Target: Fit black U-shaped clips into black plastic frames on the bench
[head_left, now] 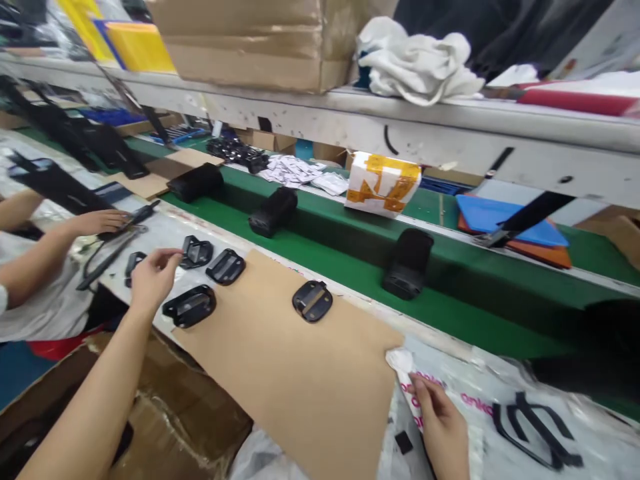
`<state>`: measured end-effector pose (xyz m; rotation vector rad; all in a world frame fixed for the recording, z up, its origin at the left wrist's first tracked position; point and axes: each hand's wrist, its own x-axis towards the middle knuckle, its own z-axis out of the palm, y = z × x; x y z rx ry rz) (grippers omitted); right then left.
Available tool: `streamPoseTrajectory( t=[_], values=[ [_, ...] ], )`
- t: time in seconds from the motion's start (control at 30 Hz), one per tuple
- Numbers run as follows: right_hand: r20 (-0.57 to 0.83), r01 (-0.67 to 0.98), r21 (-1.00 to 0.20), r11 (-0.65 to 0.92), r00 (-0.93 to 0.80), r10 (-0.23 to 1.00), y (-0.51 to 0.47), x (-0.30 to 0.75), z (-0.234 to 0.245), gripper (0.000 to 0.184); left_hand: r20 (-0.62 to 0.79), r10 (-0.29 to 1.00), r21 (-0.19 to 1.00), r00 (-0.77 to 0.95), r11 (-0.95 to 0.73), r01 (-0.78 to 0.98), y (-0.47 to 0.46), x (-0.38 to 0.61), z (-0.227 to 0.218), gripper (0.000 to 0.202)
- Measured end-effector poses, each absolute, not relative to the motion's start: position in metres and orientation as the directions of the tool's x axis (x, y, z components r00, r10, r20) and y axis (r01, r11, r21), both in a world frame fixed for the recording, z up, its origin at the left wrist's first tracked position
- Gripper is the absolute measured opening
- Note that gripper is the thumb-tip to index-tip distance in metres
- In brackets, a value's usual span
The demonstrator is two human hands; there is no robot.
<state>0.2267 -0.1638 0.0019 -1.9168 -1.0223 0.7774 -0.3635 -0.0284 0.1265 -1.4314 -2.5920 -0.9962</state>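
My left hand (156, 280) is beside several black plastic brackets, with its thumb and fingers pinched together; whether anything is between them is hidden. Closest to its fingertips is one black bracket (197, 253), and another black bracket (191, 306) lies just below. A further black rounded bracket (313, 301) rests alone on a brown cardboard sheet (300, 373). At the sheet's right edge, my right hand (443, 427) pinches a white round-ended piece (400, 361) between thumb and forefinger.
Black blocky units (409, 263) stand along a green conveyor belt (340, 267) beyond the bench. Black strap-like parts (537, 430) lie at right on printed plastic. A co-worker's hand (103, 221) works at far left. Overhead runs a shelf (500, 143); an open carton (165, 407) is below.
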Motion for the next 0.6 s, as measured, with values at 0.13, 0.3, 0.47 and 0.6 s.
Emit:
streamPoseTrajectory(
  t=[0.13, 0.3, 0.47, 0.6],
  values=[
    [-0.104, 0.359, -0.892, -0.275, 0.430, 0.897, -0.162, 0.213, 0.016, 0.069, 0.018, 0.983, 0.650, -0.182, 0.127, 0.749, -0.023, -0.259, 0.130, 0.053],
    [-0.113, 0.372, -0.895, -0.246, 0.344, 0.932, -0.171, 0.218, 0.041, 0.058, -0.080, 0.983, 0.496, 0.165, -0.104, 0.862, -0.010, -0.152, 0.107, 0.063],
    [-0.053, 0.452, -0.851, -0.269, 0.436, 0.899, -0.198, 0.273, 0.073, 0.056, -0.076, 0.994, 0.433, 0.077, -0.037, 0.901, 0.005, -0.129, 0.101, 0.030],
    [0.004, 0.564, -0.680, -0.468, 0.641, 0.767, -0.211, 0.318, 0.079, 0.060, -0.030, 0.999, 0.693, -0.022, 0.036, 0.720, 0.000, -0.147, 0.116, 0.039]
  ],
)
